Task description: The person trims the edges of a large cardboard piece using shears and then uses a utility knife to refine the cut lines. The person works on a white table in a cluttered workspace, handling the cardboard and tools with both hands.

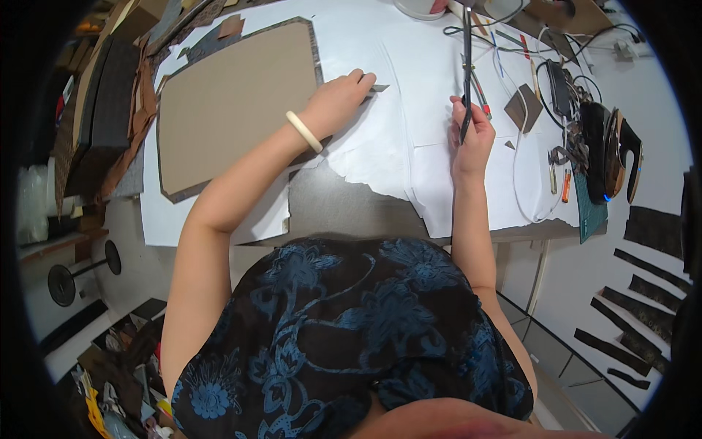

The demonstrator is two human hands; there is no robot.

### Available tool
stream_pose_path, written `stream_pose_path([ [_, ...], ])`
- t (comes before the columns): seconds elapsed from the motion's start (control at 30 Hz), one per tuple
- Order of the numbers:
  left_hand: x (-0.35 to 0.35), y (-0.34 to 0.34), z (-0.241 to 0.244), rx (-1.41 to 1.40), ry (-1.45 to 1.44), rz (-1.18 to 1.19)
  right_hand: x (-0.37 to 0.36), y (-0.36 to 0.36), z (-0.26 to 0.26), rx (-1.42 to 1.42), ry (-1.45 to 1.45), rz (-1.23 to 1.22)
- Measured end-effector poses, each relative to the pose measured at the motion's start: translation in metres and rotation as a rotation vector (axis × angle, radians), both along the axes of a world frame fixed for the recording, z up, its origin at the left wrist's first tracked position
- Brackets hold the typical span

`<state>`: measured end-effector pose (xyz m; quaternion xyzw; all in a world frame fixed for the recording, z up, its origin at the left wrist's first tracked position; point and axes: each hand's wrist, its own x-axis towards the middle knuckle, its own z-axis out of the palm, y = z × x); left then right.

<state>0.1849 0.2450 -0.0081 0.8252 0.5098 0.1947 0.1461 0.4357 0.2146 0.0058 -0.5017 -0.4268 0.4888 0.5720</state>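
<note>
My left hand, with a cream bangle at its wrist, is beside the right edge of a beige panel bordered by dark patterned material. Its fingers are curled around a dark grey piece whose pointed end sticks out to the right; the rest is hidden. In my right hand is a long, thin black strip, seen almost edge-on and reaching away from me. A red-ended utility knife lies just beyond that hand. White paper with torn edges lies under both hands.
At the right a black and copper-coloured iron stands by a green cutting mat. A white cable, a brown diamond-shaped piece and an orange-handled tool lie nearer. Dark stacked blocks line the left.
</note>
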Motion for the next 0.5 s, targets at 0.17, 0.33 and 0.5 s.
stream_pose_path([
  [0.17,-0.057,-0.079,0.062,-0.106,-0.535,0.118,0.001,-0.002,-0.004,-0.011,0.069,-0.009],
  [0.33,-0.172,-0.248,0.067,-0.148,-0.695,0.775,-0.008,-0.008,-0.001,-0.016,0.049,0.044],
  [0.5,-0.262,-0.460,-0.021,-0.585,-0.124,1.348,-0.030,-0.013,-0.006,-0.039,0.002,0.113],
])
